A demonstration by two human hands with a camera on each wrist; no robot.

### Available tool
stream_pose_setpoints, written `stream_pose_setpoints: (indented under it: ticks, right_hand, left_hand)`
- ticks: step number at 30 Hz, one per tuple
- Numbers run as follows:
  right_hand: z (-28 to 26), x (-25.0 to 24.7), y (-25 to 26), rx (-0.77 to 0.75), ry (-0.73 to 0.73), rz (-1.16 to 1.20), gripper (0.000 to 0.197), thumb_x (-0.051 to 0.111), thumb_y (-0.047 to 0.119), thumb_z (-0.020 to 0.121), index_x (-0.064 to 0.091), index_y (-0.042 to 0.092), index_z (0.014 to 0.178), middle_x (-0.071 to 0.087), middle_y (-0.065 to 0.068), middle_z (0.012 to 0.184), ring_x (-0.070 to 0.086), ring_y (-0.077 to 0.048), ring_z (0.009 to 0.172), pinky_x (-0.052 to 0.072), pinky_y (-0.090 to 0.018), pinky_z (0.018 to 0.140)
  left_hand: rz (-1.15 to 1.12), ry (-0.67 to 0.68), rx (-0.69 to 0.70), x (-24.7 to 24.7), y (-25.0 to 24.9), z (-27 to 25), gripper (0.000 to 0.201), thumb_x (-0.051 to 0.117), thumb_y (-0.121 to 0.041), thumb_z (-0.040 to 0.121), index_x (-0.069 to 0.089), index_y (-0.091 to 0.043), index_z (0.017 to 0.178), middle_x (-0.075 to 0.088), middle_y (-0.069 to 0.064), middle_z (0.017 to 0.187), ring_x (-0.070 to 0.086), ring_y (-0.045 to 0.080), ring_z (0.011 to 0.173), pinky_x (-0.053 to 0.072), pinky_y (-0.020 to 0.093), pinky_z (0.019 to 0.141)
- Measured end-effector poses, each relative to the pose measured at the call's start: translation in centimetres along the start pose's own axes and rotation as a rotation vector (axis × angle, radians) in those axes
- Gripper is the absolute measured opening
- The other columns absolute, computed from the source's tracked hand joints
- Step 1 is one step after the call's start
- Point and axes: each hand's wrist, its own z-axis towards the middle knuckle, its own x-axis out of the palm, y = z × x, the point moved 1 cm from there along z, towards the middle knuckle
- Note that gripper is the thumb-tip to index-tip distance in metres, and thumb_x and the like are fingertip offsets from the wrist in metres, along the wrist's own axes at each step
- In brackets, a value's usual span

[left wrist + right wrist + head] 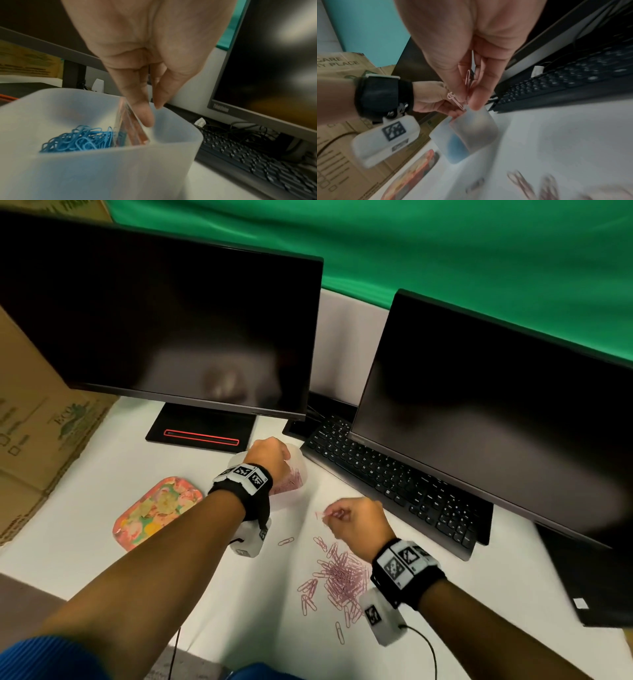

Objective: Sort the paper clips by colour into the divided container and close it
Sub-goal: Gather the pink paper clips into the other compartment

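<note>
A frosted divided container (289, 503) stands on the white desk in front of the left monitor. Blue clips (78, 139) fill its left compartment, beside a clear divider (130, 121); pink clips (291, 481) show in the other one. My left hand (152, 112) hangs over the container with finger and thumb pointing down beside the divider, nothing visible between them. My right hand (469, 102) is a little to the container's (471, 132) right and pinches a few pink paper clips (455, 98). A loose pile of pink clips (339, 577) lies on the desk under my right wrist.
A floral lid (157, 511) lies left of the container. A black keyboard (394, 481) runs along the right, close behind my right hand. Two dark monitors (164, 330) stand behind, and a cardboard box (37, 426) at the far left.
</note>
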Motion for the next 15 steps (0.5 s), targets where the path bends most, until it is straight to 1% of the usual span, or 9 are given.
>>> stream_pose_setpoints:
  ticks: [1, 2, 4, 7, 9, 10, 11, 13, 15]
  right_hand:
    - [1.0, 0.0, 1.0, -0.02, 0.003, -0.003, 0.002, 0.074, 0.02, 0.079, 0.075, 0.02, 0.077, 0.065, 0.01, 0.055, 0.06, -0.004, 0.052, 0.052, -0.016, 0.064]
    - [2.1, 0.0, 1.9, -0.038, 0.01, -0.006, 0.002, 0.074, 0.019, 0.079, 0.076, 0.02, 0.078, 0.066, 0.008, 0.057, 0.063, -0.009, 0.054, 0.055, -0.02, 0.066]
    - [4.2, 0.2, 3.8, -0.045, 0.015, -0.017, 0.004, 0.072, 0.019, 0.08, 0.076, 0.02, 0.08, 0.07, 0.0, 0.065, 0.068, -0.019, 0.063, 0.059, -0.029, 0.07]
    - [7.2, 1.1, 5.9, -0.059, 0.034, -0.057, 0.006, 0.071, 0.015, 0.08, 0.076, 0.015, 0.084, 0.069, -0.004, 0.071, 0.07, -0.025, 0.072, 0.059, -0.031, 0.075]
    - [8.7, 2.1, 6.6, -0.073, 0.037, -0.11, 0.008, 0.071, 0.015, 0.078, 0.076, 0.014, 0.083, 0.072, -0.007, 0.078, 0.069, -0.024, 0.074, 0.058, -0.03, 0.075]
    - [9.3, 2.5, 6.7, -0.065, 0.043, -0.13, 0.008, 0.071, 0.015, 0.077, 0.077, 0.015, 0.083, 0.073, -0.006, 0.081, 0.068, -0.022, 0.074, 0.058, -0.029, 0.075]
    - [9.7, 2.9, 6.6, -0.044, 0.057, -0.138, 0.01, 0.073, 0.015, 0.075, 0.077, 0.017, 0.083, 0.073, -0.005, 0.083, 0.067, -0.019, 0.073, 0.058, -0.028, 0.075]
    - [10.0, 3.2, 6.2, 0.015, 0.103, -0.128, 0.017, 0.073, 0.015, 0.074, 0.076, 0.018, 0.09, 0.072, -0.006, 0.086, 0.064, -0.017, 0.069, 0.058, -0.026, 0.075]
    - [9.4, 2.7, 5.4, 0.005, 0.11, -0.109, 0.021, 0.069, 0.014, 0.077, 0.073, 0.021, 0.096, 0.07, -0.005, 0.084, 0.063, -0.017, 0.07, 0.057, -0.027, 0.076]
  left_hand:
    - [-0.027, -0.028, -0.009, -0.4, 0.2, -0.3, 0.03, 0.052, -0.002, 0.084, 0.072, -0.018, 0.101, 0.06, 0.009, 0.12, 0.062, 0.028, 0.099, 0.052, 0.03, 0.084]
    - [-0.055, -0.053, -0.022, -0.7, 0.6, -0.7, 0.031, 0.051, -0.002, 0.084, 0.073, -0.02, 0.096, 0.062, 0.009, 0.116, 0.063, 0.028, 0.095, 0.053, 0.03, 0.082]
    - [-0.091, -0.086, -0.032, -1.1, 1.4, -1.3, 0.03, 0.052, -0.002, 0.082, 0.073, -0.022, 0.086, 0.067, 0.009, 0.108, 0.065, 0.028, 0.089, 0.054, 0.029, 0.079]
    - [-0.11, -0.098, -0.037, -1.5, 2.5, -2.6, 0.028, 0.053, -0.003, 0.079, 0.073, -0.023, 0.078, 0.07, 0.009, 0.093, 0.064, 0.026, 0.081, 0.051, 0.024, 0.071]
    - [-0.106, -0.077, -0.024, -1.6, 2.9, -3.5, 0.03, 0.051, -0.002, 0.078, 0.076, -0.02, 0.078, 0.069, 0.006, 0.082, 0.061, 0.024, 0.073, 0.05, 0.023, 0.066]
    - [-0.107, -0.064, -0.013, -1.5, 3.0, -4.0, 0.03, 0.051, -0.003, 0.078, 0.076, -0.019, 0.078, 0.067, 0.004, 0.077, 0.062, 0.024, 0.071, 0.052, 0.024, 0.065]
    - [-0.111, -0.056, -0.002, -1.4, 3.1, -4.5, 0.03, 0.051, -0.003, 0.079, 0.076, -0.018, 0.078, 0.067, 0.004, 0.074, 0.064, 0.026, 0.071, 0.055, 0.026, 0.066]
    - [-0.121, -0.029, 0.011, -0.9, 3.3, -5.2, 0.027, 0.051, -0.006, 0.081, 0.075, -0.018, 0.078, 0.067, 0.003, 0.069, 0.067, 0.027, 0.071, 0.058, 0.031, 0.068]
    - [-0.106, 0.022, 0.04, -0.2, 3.6, -5.8, 0.024, 0.053, -0.009, 0.083, 0.074, -0.019, 0.082, 0.065, -0.002, 0.069, 0.067, 0.025, 0.074, 0.058, 0.031, 0.071]
